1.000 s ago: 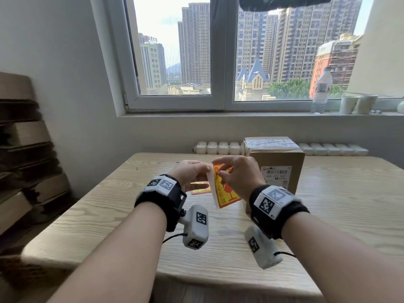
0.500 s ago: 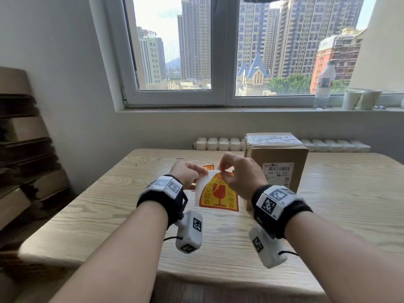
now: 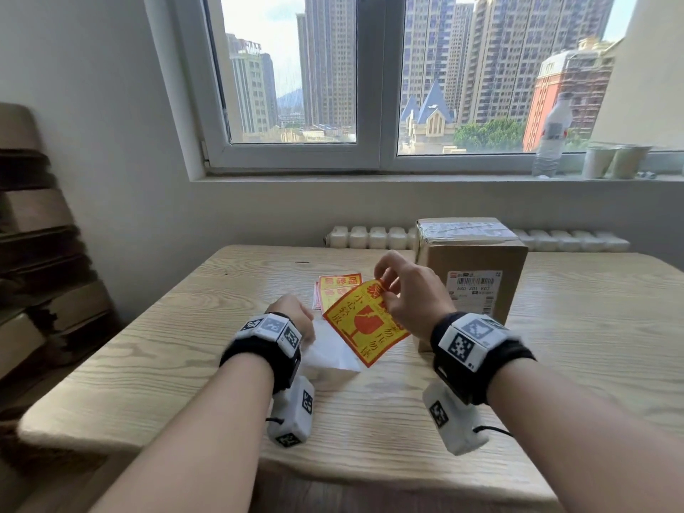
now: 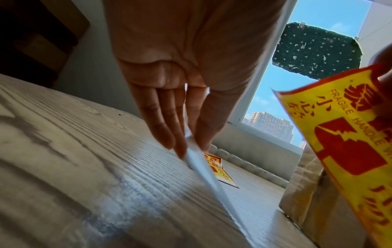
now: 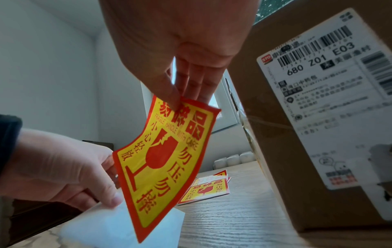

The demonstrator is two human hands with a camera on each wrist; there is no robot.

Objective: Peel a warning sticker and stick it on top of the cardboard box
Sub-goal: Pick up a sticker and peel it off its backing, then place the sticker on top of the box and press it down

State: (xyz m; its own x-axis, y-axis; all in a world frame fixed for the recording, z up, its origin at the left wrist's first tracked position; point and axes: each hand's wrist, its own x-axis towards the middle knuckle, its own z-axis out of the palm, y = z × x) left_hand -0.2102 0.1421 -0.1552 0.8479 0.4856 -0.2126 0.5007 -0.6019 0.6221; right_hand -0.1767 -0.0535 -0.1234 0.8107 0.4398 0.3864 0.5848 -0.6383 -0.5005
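**Sticker off its backing, held beside the box**

My right hand (image 3: 407,296) pinches the top edge of the warning sticker (image 3: 364,320), which hangs tilted above the table (image 3: 185,364), just left of the cardboard box (image 3: 472,266). My left hand (image 3: 292,316) pinches the white backing sheet (image 3: 329,351) low over the table, below and left of the sticker. More stickers (image 3: 335,286) lie flat behind both hands.
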